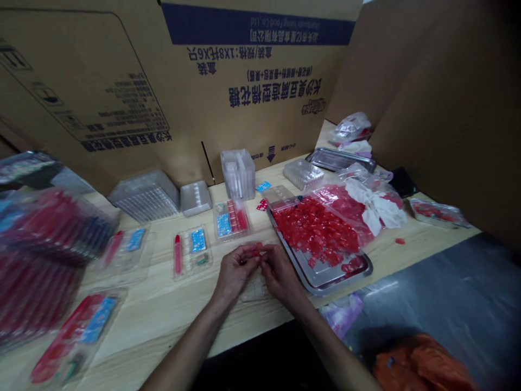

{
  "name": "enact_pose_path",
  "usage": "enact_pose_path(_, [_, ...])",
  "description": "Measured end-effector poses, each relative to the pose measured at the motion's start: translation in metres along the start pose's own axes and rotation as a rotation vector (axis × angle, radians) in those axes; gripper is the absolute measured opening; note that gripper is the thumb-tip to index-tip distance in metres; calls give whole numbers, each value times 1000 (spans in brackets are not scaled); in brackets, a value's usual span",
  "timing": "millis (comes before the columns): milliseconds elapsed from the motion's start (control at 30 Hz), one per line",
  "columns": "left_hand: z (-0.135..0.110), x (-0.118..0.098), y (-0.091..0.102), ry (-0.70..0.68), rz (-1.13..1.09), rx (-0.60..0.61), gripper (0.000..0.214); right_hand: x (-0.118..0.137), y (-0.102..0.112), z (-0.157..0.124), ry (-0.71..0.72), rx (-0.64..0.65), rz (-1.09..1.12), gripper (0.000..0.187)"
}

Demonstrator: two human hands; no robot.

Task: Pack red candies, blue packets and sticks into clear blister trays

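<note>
Two bare forearms (pixel 191 336) reach over the worktop (pixel 163 309), their hands together: the left hand (pixel 236 267) and right hand (pixel 280 272) pinch a small red piece (pixel 257 251) at their fingertips. It is held above a partly hidden clear tray (pixel 254 291), beside a metal tray (pixel 313 289) heaped with red pieces (pixel 315 227).

That big carton (pixel 179 103) has upside-down print: 汕头市亿星食品有限公司 and "Food Co.,Ltd" on the blue band (pixel 207 27) across its top, "1X8托X6只" below, 长沙臭豆腐造型棉花糖 lower still, plus an arrow (pixel 271 154) near its bottom edge. Smaller print's mostly mush.
</note>
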State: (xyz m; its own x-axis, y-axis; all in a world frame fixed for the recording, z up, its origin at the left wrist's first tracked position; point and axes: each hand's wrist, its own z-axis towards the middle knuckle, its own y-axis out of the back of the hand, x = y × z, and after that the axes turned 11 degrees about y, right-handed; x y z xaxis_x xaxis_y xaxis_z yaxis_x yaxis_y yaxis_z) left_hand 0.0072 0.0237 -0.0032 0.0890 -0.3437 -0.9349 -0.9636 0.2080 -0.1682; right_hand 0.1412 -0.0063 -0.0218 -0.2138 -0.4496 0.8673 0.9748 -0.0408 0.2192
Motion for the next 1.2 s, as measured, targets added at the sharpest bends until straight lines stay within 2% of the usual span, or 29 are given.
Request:
enact_pose_path(100, [0,-1,4,75,-118,23,38,-2,-1,1,-36,5,24,21])
enact_pose_path(233, [-4,-2,5,101,-192,6,44,3,-1,4,11,-5,-34,15])
enact_pose_path(367, [-9,-2,2,80,-149,6,40,11,-3,4,56,5,-222,14])
enact_pose_path(467, [-11,-1,-1,33,-112,-40,41,12,-5,3,82,5,-277,14])
enact_pose_path(600, [-10,-1,-1,48,-188,-82,37,9,-4,3,68,-2,-167,17])
enact_pose_path(733, [-13,-3,-1,83,-221,-39,37,10,-3,2,14,-23,-116,16])
enact_pose_path(867, [-16,-4,-1,46,-154,-67,37,13,-4,3,42,1,-160,4])
enact_pose_path(967, [-15,-2,4,41,-159,-110,37,12,-4,4,21,30,-73,4])
enact_pose_path(1133, [-14,2,8,6,-45,-46,32,9,-3,6,2,16,-42,4])
enact_pose_path(1200, [-15,2,7,-38,37,-67,29,9,-4,6,8,28,-72,5])
